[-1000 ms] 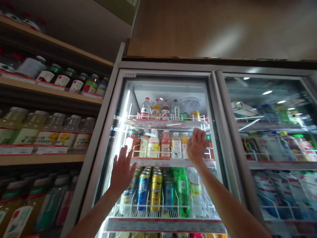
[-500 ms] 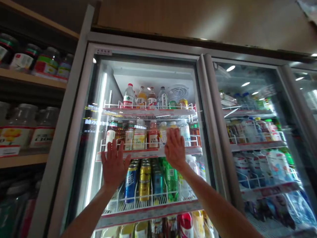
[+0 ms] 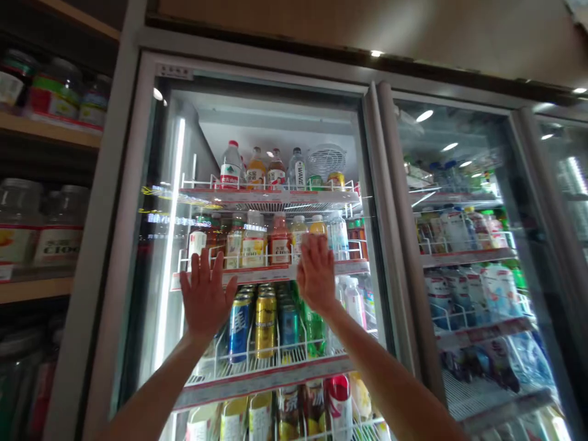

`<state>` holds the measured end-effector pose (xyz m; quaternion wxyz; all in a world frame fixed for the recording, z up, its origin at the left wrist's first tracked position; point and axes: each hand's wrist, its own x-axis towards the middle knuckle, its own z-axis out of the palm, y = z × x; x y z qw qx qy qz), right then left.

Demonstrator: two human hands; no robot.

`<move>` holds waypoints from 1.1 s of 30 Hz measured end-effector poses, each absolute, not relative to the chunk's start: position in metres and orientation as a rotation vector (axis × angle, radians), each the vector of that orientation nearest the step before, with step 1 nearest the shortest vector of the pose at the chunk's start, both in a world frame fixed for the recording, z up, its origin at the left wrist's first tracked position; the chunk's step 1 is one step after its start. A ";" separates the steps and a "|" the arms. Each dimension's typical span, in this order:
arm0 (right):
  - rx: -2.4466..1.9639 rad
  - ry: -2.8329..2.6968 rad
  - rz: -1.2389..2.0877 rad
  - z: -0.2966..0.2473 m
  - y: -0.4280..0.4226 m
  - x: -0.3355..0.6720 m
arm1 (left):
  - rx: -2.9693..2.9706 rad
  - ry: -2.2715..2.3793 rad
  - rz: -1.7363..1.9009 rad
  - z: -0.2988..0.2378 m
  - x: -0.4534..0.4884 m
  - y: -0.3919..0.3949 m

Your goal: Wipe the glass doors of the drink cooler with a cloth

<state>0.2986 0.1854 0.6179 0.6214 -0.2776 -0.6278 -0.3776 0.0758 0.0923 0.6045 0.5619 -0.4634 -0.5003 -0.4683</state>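
Observation:
Both of my arms reach up toward the closed glass door (image 3: 271, 107) of a lit drinks fridge. My left hand (image 3: 206, 297) is raised flat with its fingers spread, in front of the left end of a shelf edge. Slightly blurred, my right hand (image 3: 318, 275) has its fingers stretched out flat and nothing visible in it. Whether either palm touches the glass, I cannot tell. Behind the hands, inside, stand a red-brown drink bottle (image 3: 280, 240), a blue can (image 3: 239, 331), a gold can (image 3: 265, 327) and a green bottle (image 3: 314, 334), partly hidden by my right hand and wrist.
Wooden shelves (image 3: 41, 286) with bottles stand at the left. To the right, past the vertical door frame (image 3: 395, 202), is a second glass-fronted fridge section with packed bottles (image 3: 500, 285). A brown panel (image 3: 294, 24) runs above the fridge.
The view has shifted, so the fridge sits a little further left and higher. My right hand has moved slightly down relative to the shelf bottles; my left hand stays raised with fingers spread.

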 end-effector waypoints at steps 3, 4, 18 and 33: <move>-0.552 -1.525 -0.955 0.607 0.188 0.302 | -1.097 -1.163 -1.110 0.605 0.075 0.093; -0.586 -1.476 -0.937 0.607 0.194 0.314 | -1.096 -1.162 -1.108 0.604 0.075 0.093; -0.515 -1.556 -0.945 0.587 0.184 0.297 | -1.087 -1.170 -1.134 0.602 0.075 0.095; -0.680 -1.353 -0.885 0.555 0.203 0.337 | -1.148 -1.134 -1.118 0.580 0.068 0.090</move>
